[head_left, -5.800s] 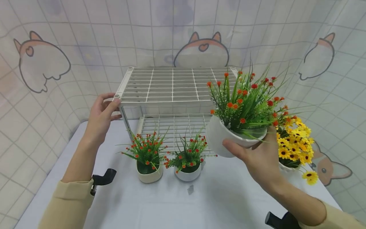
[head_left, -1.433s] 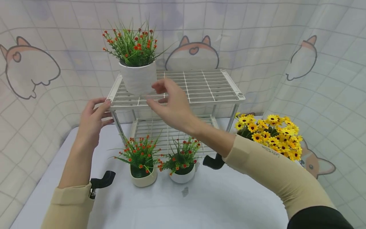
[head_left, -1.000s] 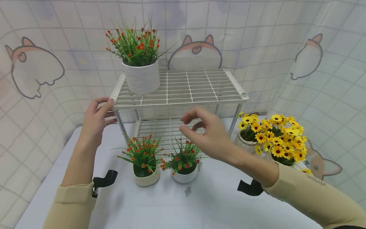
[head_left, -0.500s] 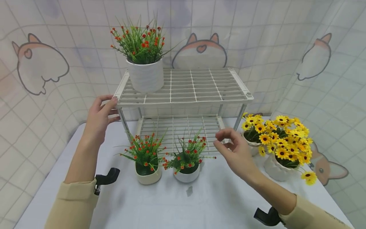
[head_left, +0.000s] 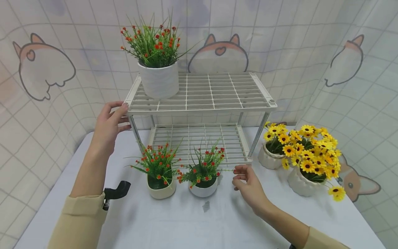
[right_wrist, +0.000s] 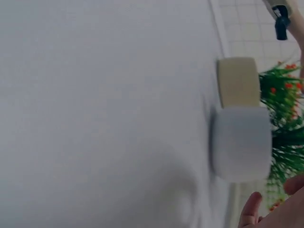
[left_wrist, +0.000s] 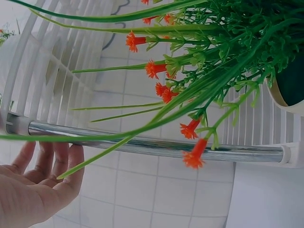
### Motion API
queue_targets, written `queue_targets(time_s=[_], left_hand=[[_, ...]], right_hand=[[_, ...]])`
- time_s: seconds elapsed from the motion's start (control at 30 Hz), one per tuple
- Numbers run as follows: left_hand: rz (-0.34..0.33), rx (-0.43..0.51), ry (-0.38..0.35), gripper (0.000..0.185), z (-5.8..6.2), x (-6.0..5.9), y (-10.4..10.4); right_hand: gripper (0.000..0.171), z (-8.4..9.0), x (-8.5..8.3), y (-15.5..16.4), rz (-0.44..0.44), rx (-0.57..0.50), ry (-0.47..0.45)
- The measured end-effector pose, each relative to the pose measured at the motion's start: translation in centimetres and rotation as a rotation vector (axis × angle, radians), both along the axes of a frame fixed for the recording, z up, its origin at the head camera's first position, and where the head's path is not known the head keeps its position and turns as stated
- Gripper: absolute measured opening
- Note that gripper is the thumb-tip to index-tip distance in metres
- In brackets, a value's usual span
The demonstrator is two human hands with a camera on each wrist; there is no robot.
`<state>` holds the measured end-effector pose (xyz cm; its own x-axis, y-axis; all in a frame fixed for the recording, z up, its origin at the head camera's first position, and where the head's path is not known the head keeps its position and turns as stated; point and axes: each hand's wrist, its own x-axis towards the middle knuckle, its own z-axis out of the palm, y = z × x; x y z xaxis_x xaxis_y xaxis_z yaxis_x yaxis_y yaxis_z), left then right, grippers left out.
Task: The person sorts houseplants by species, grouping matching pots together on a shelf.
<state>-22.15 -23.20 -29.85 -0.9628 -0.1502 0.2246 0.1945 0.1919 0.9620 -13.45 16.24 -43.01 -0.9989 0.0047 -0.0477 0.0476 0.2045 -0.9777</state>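
My left hand [head_left: 109, 128] holds the front left corner of a white two-tier wire rack [head_left: 199, 110], thumb at the corner and fingers beside the metal post [left_wrist: 156, 145]. My right hand [head_left: 250, 188], fingers loosely bent with nothing in them, hovers over the table right of two small potted plants. Of these, one has a cream pot [head_left: 161, 190] and the other a white pot [head_left: 203, 189]; both bear small red-orange flowers. A sprig of the white-potted plant reaches my right fingertips. On the rack's top left stands a larger white pot [head_left: 160, 83] with red flowers and grass.
Two pots of yellow flowers, a smaller one [head_left: 271, 158] and a larger one [head_left: 303, 185], stand at the right of the white-clothed table [head_left: 180, 224]. The rack's lower shelf [head_left: 202, 138] lies behind the small plants. A tiled-pattern curtain [head_left: 280, 41] hangs behind.
Earlier my right hand carried the larger white pot; it now stands on the rack's top left. My right hand has let go and drawn back down to the right. My left hand stays at the corner.
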Motion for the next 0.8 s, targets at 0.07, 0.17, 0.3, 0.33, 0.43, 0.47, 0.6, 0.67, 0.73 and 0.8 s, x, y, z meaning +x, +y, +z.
queue_targets(time_s=[0.07,0.17,0.3,0.33,0.43,0.47,0.6,0.67,0.73,0.8], left_hand=[[0.004,-0.004,-0.001,0.048,0.0,0.0,0.0],[0.005,-0.008,-0.001,0.05,0.1,0.1,0.1],[0.01,-0.019,0.001,0.052,0.1,0.1,0.1],[0.013,-0.025,0.0,0.053,0.1,0.1,0.1],[0.017,-0.027,-0.002,0.054,0.1,0.1,0.1],[0.019,-0.028,-0.002,0.054,0.1,0.1,0.1],[0.018,-0.018,-0.004,0.053,0.1,0.1,0.1],[0.017,-0.015,-0.004,0.052,0.1,0.1,0.2],[0.017,-0.01,-0.004,0.052,0.0,0.1,0.2],[0.02,-0.013,-0.002,0.052,0.0,0.2,0.2]], right_hand=[[0.053,-0.7,0.2,-0.5,0.001,0.01,-0.033],[0.066,-1.5,0.4,-1.2,-0.002,0.029,-0.069],[0.08,-2.5,0.8,-2.5,-0.014,0.012,-0.08],[0.083,-2.7,1.0,-2.8,-0.019,0.0,-0.076],[0.088,-3.4,1.3,-3.9,-0.029,-0.025,-0.058],[0.088,-3.6,1.4,-4.3,-0.027,-0.033,-0.051],[0.089,-4.2,1.5,-5.7,-0.016,-0.026,-0.01],[0.09,-4.4,1.4,-6.3,-0.011,-0.028,0.02],[0.09,-4.7,1.2,-6.9,-0.002,-0.047,0.043],[0.09,-4.8,1.0,-7.3,0.008,-0.074,0.061]])
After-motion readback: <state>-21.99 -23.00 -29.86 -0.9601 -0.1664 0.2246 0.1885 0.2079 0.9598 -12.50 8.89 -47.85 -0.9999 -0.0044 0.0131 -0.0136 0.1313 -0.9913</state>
